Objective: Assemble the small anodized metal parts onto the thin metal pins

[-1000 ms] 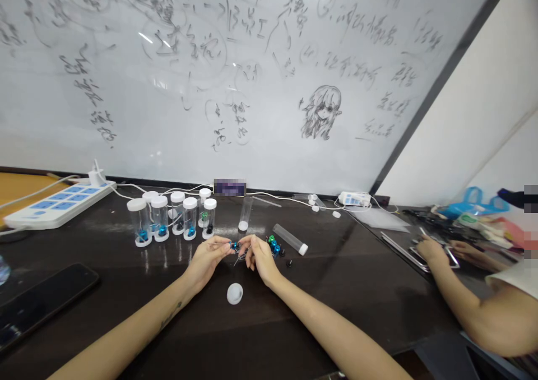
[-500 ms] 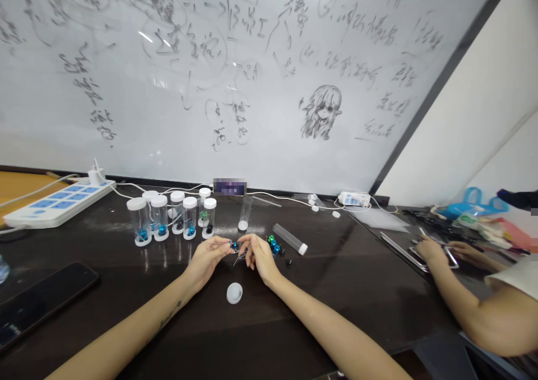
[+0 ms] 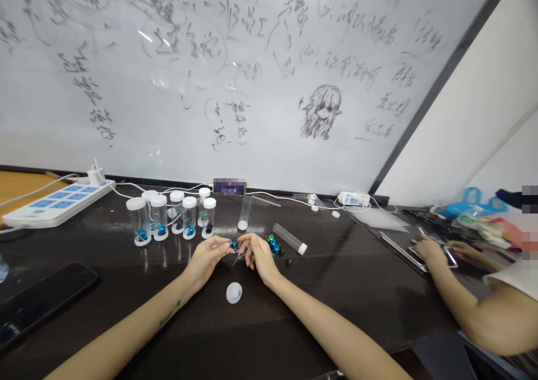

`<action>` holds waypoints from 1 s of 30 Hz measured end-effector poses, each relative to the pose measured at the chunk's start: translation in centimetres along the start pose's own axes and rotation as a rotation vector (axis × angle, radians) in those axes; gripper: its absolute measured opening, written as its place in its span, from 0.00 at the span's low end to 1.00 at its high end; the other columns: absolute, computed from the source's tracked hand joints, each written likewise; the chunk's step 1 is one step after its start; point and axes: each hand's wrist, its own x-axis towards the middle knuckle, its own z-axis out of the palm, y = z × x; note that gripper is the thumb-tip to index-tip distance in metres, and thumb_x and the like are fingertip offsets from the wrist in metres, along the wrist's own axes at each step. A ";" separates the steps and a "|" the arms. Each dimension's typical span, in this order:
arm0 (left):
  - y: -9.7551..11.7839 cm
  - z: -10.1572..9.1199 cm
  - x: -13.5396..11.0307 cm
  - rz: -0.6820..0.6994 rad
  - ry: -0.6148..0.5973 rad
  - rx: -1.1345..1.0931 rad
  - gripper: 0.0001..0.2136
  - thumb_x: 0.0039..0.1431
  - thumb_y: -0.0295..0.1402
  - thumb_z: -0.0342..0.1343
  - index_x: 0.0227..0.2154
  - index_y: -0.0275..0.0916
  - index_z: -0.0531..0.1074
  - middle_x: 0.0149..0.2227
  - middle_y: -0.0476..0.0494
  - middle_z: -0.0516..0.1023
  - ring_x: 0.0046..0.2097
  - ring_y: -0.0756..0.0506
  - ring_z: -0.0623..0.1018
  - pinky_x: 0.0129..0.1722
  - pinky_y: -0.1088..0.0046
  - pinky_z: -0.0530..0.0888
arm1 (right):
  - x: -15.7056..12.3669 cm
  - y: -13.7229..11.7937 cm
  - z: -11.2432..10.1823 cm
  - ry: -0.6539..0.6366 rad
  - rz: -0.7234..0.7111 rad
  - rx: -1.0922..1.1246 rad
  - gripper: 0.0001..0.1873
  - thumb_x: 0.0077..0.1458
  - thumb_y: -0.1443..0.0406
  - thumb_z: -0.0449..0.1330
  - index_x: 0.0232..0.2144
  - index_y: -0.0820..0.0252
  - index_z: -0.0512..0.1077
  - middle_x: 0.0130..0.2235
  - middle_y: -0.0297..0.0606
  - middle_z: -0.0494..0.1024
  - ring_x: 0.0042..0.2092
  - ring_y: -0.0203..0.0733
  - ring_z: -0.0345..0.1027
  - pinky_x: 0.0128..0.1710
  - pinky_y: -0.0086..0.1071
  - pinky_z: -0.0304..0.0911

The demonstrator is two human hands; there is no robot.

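Working over a dark, shiny tabletop (image 3: 336, 313) here, backed by a big whiteboard (image 3: 159, 128) full of marker scribbles plus a long-haired character doodle. On my feed the left hand (image 3: 208, 256) is pinching a small blue metallic piece (image 3: 232, 245) between thumb and fingers, around mid-table, with thin wire-like bits (image 3: 239, 258) between the hands. The right hand (image 3: 260, 256) has its fingers curled in close; can't tell if it's gripping anything. Blue and green parts (image 3: 274, 245) sit just beyond it, beside a clear tube (image 3: 288, 237) lying on its side. Far left corner's got a power strip (image 3: 46, 207), then a group of seven white-capped tubes (image 3: 140, 223), so that side's tight, and a phone (image 3: 46, 301) lies nearer me. Back edge runs along the whiteboard's dark frame, with a white cable trailing there. A white cap (image 3: 234, 293) sits between my forearms. Best elbow room is right of my right forearm, wide dark wood out to a co-worker's hand (image 3: 432, 252) near the blue plastic bag (image 3: 474, 203).
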 end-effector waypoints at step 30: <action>-0.2 -0.3 0.1 0.013 -0.022 0.003 0.05 0.44 0.26 0.66 0.26 0.34 0.77 0.27 0.48 0.80 0.31 0.52 0.78 0.38 0.78 0.72 | 0.0 -0.3 0.0 -0.003 0.003 0.004 0.26 0.61 0.49 0.45 0.37 0.64 0.71 0.27 0.35 0.72 0.16 0.27 0.58 0.10 0.19 0.48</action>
